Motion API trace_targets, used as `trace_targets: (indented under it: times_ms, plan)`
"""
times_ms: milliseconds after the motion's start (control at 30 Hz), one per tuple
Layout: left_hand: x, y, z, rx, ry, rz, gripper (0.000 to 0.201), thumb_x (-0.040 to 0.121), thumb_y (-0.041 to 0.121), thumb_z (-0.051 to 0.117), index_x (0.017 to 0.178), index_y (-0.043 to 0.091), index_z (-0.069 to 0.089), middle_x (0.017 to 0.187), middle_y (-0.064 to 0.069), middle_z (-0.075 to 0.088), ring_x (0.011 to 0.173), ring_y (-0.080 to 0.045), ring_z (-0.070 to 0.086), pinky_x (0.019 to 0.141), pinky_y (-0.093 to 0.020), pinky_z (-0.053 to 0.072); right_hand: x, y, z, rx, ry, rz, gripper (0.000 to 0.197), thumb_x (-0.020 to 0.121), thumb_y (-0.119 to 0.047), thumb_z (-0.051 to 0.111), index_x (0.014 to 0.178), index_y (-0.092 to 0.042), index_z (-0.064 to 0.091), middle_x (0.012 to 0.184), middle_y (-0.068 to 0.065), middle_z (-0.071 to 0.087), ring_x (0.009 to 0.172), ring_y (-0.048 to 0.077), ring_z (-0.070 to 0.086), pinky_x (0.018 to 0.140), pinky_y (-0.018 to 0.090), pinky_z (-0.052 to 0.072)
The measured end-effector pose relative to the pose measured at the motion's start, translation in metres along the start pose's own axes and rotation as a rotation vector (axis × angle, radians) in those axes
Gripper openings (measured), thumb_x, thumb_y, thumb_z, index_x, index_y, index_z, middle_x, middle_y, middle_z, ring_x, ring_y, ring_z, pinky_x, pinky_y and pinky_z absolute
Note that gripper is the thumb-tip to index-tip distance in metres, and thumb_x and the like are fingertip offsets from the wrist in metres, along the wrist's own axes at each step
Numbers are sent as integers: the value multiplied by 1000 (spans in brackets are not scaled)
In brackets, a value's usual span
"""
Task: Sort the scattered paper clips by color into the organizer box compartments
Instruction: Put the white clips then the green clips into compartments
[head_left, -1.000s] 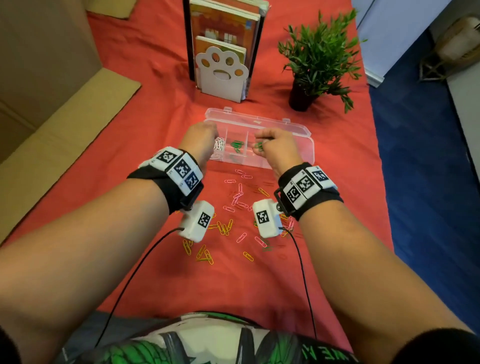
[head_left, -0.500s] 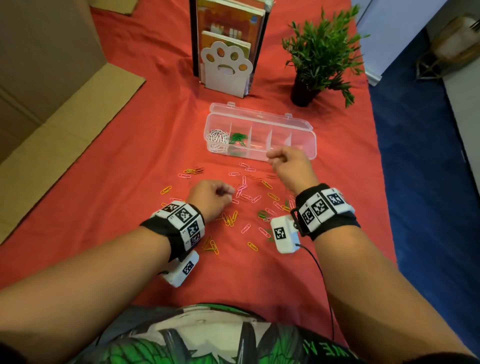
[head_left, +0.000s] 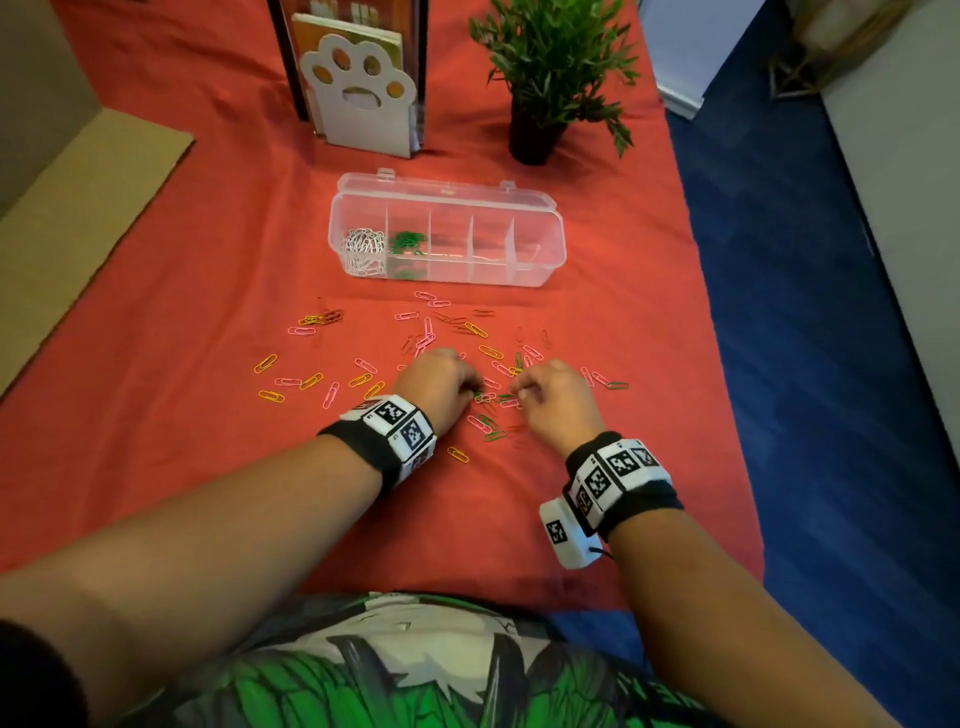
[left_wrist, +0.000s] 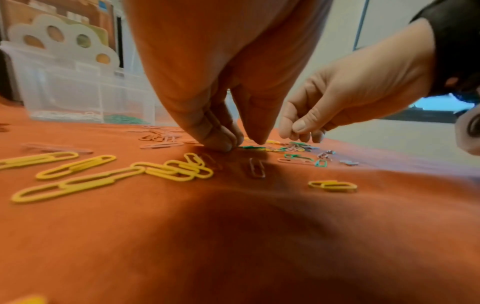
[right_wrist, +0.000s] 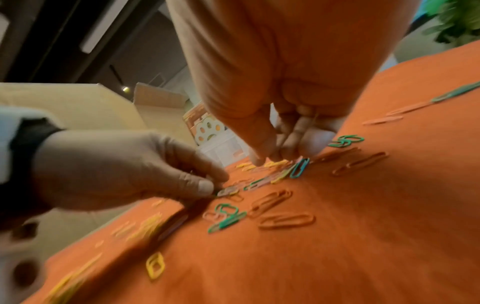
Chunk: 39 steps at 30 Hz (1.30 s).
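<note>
The clear organizer box (head_left: 540, 260) lies open at the far middle of the red cloth, with white clips (head_left: 363, 249) in its leftmost compartment and green clips (head_left: 408, 244) in the one beside it. Yellow, pink, orange and green paper clips (head_left: 311, 382) lie scattered in front of it. My left hand (head_left: 475, 387) is down on the cloth, and its thumb and fingertips (left_wrist: 223, 144) pinch the end of a green clip (left_wrist: 252, 147). Close to its right, my right hand (head_left: 517, 392) is curled, its fingertips (right_wrist: 259, 161) pinched into a small heap of mixed clips (right_wrist: 283, 170). Which clip they hold is hidden.
A white paw-shaped bookend (head_left: 358, 98) with books stands behind the box, and a potted plant (head_left: 550, 62) stands at the back right. Flat cardboard (head_left: 78, 208) lies at the left. The cloth's right edge (head_left: 727, 415) drops to blue floor.
Both hands came back from the box to the scattered clips near me and now pinch at the heap side by side. The head view has tilted nearer.
</note>
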<state>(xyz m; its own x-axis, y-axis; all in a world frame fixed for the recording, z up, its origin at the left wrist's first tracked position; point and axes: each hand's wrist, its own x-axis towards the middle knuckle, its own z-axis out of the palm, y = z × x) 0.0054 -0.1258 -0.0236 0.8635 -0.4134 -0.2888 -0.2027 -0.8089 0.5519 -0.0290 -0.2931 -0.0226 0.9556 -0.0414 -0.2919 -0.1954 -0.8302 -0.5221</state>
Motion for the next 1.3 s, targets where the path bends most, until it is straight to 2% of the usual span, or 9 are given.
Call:
trace_targets:
  times_ms: [367, 567, 667, 767, 900, 967, 1067, 1200, 1300]
  plan:
    - [-2, -10, -2, 98, 28, -28, 18, 84, 19, 59, 97, 9, 65, 102, -14, 63, 99, -31, 58, 85, -33, 45, -3, -12, 13, -346, -3, -153, 11, 81, -13, 53, 90, -10, 59, 100, 11, 55, 98, 33, 53, 82, 41, 44]
    - [-1, -10, -11, -413, 26, -250, 20, 86, 7, 54, 98, 17, 66, 75, 0, 59, 66, -17, 52, 68, -23, 40, 10, -1, -1, 253, 5, 152, 22, 83, -2, 45, 79, -22, 53, 87, 10, 66, 88, 30, 63, 83, 37, 50]
    - [2, 0, -14, -795, 20, -412, 26, 86, -5, 42, 72, 15, 53, 65, -4, 50, 55, -16, 46, 53, -24, 43, 10, 11, -6, 20, 109, 106, 22, 80, -5, 49, 91, -16, 66, 101, 12, 60, 97, 33, 55, 87, 37, 46]
    - [4, 6, -16, -1006, 12, -489, 28, 83, -9, 36, 66, 12, 46, 63, -7, 44, 54, -17, 44, 40, -18, 44, 2, 7, 1, -234, 105, -32, 16, 82, -19, 54, 91, -20, 67, 101, 6, 56, 100, 30, 48, 84, 37, 42]
    - [3, 3, -9, -454, 22, -284, 7, 82, 16, 60, 78, 16, 65, 72, -5, 59, 69, -21, 53, 64, -25, 43, -7, -8, 18, -422, 76, -166, 17, 84, -24, 54, 94, -14, 63, 102, 8, 58, 102, 32, 50, 83, 39, 42]
    - [1, -3, -2, -80, -18, -127, 20, 80, 23, 65, 98, 17, 70, 92, -8, 65, 88, -24, 59, 79, -27, 44, -10, -12, 22, -508, 108, -198, 15, 83, -19, 55, 94, -10, 61, 101, 9, 60, 101, 33, 53, 82, 40, 44]
    - [-3, -10, 4, 107, -20, -29, 27, 81, 25, 64, 107, 15, 66, 105, -14, 59, 102, -29, 56, 88, -31, 42, -12, -13, 22, -531, 83, -185, 17, 84, -16, 51, 97, -8, 59, 104, 11, 59, 102, 33, 52, 84, 40, 43]
    - [-7, -15, 5, 108, 13, -57, 19, 84, 18, 58, 99, 8, 64, 106, -15, 59, 103, -31, 55, 86, -30, 39, 0, 0, 11, -20, 6, 19, 13, 85, -6, 45, 89, -14, 54, 96, 14, 63, 91, 29, 58, 81, 36, 44]
    - [-5, -12, -4, -103, 14, -200, 11, 85, 17, 52, 86, 10, 60, 87, -13, 60, 86, -29, 56, 75, -31, 42, 8, 8, 0, 465, 25, 234, 26, 90, -2, 37, 79, -22, 50, 74, 4, 57, 69, 20, 56, 69, 32, 50]
